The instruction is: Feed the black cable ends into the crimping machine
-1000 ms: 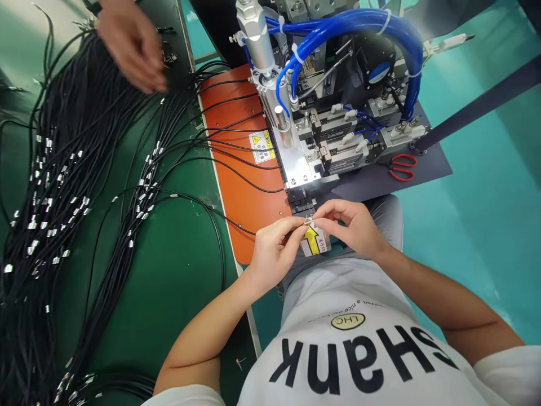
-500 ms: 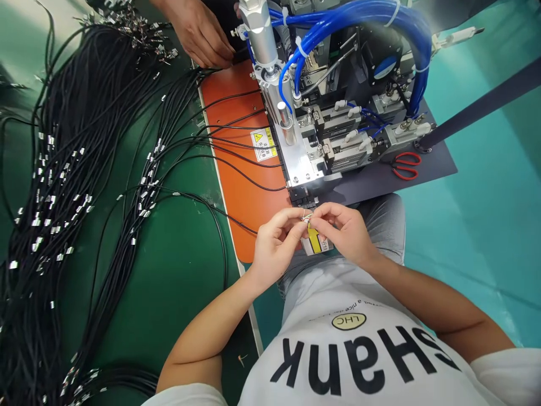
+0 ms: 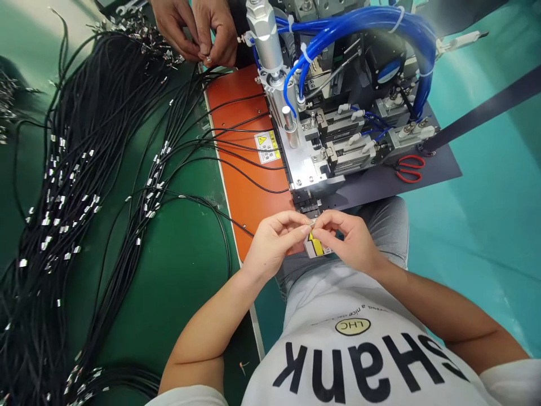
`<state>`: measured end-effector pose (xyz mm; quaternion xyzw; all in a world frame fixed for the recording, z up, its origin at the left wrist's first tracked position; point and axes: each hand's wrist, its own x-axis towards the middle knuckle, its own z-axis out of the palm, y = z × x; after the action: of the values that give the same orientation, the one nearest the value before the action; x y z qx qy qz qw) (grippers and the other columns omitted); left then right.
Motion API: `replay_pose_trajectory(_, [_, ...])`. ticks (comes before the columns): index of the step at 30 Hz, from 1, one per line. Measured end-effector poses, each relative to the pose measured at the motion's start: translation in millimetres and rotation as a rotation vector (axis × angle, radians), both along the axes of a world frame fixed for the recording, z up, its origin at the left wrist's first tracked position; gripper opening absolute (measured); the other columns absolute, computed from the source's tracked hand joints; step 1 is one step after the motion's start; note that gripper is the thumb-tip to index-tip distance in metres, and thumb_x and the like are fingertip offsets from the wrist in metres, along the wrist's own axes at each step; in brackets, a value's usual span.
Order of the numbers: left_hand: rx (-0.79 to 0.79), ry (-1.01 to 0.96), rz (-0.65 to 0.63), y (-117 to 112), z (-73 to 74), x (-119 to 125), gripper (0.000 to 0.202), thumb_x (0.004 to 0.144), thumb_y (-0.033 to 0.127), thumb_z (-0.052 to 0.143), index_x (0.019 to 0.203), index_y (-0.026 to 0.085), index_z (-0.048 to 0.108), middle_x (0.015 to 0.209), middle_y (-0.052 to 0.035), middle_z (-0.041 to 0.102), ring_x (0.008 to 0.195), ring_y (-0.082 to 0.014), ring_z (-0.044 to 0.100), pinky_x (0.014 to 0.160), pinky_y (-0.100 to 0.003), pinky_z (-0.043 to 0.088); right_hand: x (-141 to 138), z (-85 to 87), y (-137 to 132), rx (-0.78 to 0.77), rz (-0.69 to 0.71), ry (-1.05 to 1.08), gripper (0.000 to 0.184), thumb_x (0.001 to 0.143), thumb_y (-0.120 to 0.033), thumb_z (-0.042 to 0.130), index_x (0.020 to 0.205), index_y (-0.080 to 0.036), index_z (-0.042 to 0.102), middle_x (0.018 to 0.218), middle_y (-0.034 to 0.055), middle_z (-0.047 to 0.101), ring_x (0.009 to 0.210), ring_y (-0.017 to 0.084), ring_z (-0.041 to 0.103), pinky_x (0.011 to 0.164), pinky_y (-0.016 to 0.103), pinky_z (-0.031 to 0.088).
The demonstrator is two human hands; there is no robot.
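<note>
My left hand (image 3: 279,239) is closed in a pinch on the end of a black cable (image 3: 242,225), which comes in from the left and passes under the hand. Fingertip to fingertip with it, my right hand (image 3: 349,237) pinches the fine wires at that cable end. Only a small pale bit of them shows between the fingers. Just below the fingertips is a box-like part with a yellow-and-white label (image 3: 315,247), partly covered by my hands. Close in front of them stands the metal machine (image 3: 310,169) with its clamp block.
Black cables with silvery ends (image 3: 105,113) lie in bundles on the green table (image 3: 186,304). Several run across the orange plate (image 3: 236,107) into the machine. Red-handled snips (image 3: 409,169) lie right. Blue hoses (image 3: 359,25) arch overhead. A co-worker's hands (image 3: 198,31) work at the top.
My fingertips have closed tighter together, hiding the coloured wires that showed between them. A second hand of the co-worker has come into view. The whole view has shifted slightly.
</note>
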<state>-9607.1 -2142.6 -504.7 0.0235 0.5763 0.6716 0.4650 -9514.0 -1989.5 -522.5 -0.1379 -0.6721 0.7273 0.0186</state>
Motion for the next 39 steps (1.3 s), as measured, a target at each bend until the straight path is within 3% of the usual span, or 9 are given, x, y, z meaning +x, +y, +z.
replay_pose_trajectory(9, [0.012,-0.009,0.045,4,2.4,6,0.017,0.08,0.03,0.077,0.089,0.017,0.069,0.062,0.0027,0.053,0.053,-0.0068,0.045,0.049,-0.021,0.036,1,-2.9,-3,0.096,-0.027,0.028,0.01,0.09,-0.022,0.064,0.08,-0.019,0.062,0.074,-0.0014,0.061,0.065,0.011,0.055,0.062,0.028,0.041])
replay_pose_trajectory(17, [0.096,0.01,0.172,6,-7.9,16,0.013,0.085,0.029,0.07,0.082,0.018,0.065,0.063,0.0026,0.05,0.056,-0.0082,0.046,0.05,-0.021,0.036,3,-6.2,-12,0.153,-0.072,0.103,0.012,0.091,-0.019,0.062,0.079,-0.02,0.061,0.074,-0.002,0.062,0.066,0.011,0.055,0.064,0.027,0.042])
replay_pose_trajectory(24, [-0.007,0.034,0.092,6,-8.4,15,0.018,0.085,0.032,0.071,0.092,0.016,0.07,0.061,0.002,0.05,0.058,-0.0085,0.044,0.052,-0.022,0.035,5,-11.5,-9,0.206,-0.113,0.078,0.01,0.09,-0.019,0.063,0.08,-0.02,0.061,0.078,-0.0016,0.064,0.069,0.011,0.057,0.065,0.027,0.043])
replay_pose_trajectory(33, [0.0,-0.01,0.069,6,-6.3,9,0.016,0.075,0.026,0.079,0.08,0.017,0.067,0.06,0.0022,0.052,0.056,-0.0088,0.047,0.053,-0.023,0.037,8,-11.0,-7,0.23,-0.074,0.101,0.013,0.089,-0.017,0.062,0.077,-0.02,0.062,0.075,-0.0023,0.061,0.069,0.012,0.054,0.066,0.027,0.043])
replay_pose_trajectory(39, [-0.01,-0.042,0.062,7,-5.8,11,0.017,0.077,0.029,0.078,0.082,0.016,0.069,0.057,0.0026,0.051,0.056,-0.0086,0.046,0.054,-0.023,0.037,7,-11.1,-7,0.218,-0.076,0.096,0.011,0.09,-0.019,0.062,0.079,-0.02,0.061,0.075,-0.0017,0.061,0.067,0.012,0.055,0.065,0.028,0.043])
